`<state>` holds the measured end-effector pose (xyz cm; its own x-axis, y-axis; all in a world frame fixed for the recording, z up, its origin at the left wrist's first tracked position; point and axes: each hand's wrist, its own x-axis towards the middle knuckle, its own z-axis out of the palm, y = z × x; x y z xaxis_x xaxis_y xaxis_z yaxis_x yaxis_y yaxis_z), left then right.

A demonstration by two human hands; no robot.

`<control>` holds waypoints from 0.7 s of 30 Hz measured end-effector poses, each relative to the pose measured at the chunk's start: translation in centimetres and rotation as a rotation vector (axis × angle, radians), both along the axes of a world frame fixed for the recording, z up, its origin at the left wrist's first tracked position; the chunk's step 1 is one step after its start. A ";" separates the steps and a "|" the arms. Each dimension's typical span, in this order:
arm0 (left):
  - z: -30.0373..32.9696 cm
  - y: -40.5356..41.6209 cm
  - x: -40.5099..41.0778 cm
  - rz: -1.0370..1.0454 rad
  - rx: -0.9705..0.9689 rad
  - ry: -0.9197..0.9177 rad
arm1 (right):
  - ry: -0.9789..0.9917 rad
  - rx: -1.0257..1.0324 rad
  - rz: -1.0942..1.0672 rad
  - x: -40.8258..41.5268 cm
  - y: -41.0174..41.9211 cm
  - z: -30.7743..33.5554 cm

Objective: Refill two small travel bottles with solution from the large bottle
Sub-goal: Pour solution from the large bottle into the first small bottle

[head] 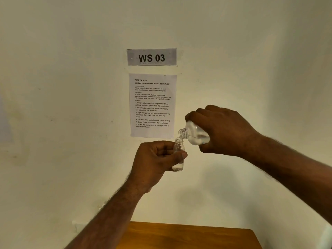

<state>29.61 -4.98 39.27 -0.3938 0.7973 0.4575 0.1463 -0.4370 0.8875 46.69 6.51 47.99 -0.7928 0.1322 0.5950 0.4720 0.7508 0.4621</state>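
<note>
Both hands are clamped: left hand point(156, 159) on small clear travel bottle point(178, 155), right hand point(222, 130) on tilted large clear bottle point(195, 134); pouring is judged underway, steadier mouth alignment needed.

Two hands point(156, 159) – two bottles point(178, 155) – two wall papers point(152, 105), one table point(188, 236).

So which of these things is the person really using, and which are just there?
Being used:
- small travel bottle, upright in the left hand, a little liquid at the bottom
- large bottle, tipped over it by the right hand

Just there:
- WS 03 sign
- instruction sheet on the wall
- wooden table
</note>
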 end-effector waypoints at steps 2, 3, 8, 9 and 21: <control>0.0 0.0 0.0 0.001 -0.002 0.003 | -0.004 -0.008 -0.009 0.0 -0.1 0.1; 0.0 0.0 0.0 0.001 -0.002 0.002 | -0.006 -0.008 -0.012 0.0 -0.2 0.1; 0.0 0.0 -0.1 -0.001 0.002 0.005 | -0.012 -0.002 -0.020 -0.1 -0.4 0.2; 0.0 0.0 -0.1 -0.002 0.001 0.003 | -0.011 -0.001 -0.021 -0.1 -0.4 0.2; 0.0 -0.1 -0.2 -0.018 0.007 -0.015 | -0.003 0.015 -0.028 -0.2 -0.3 0.3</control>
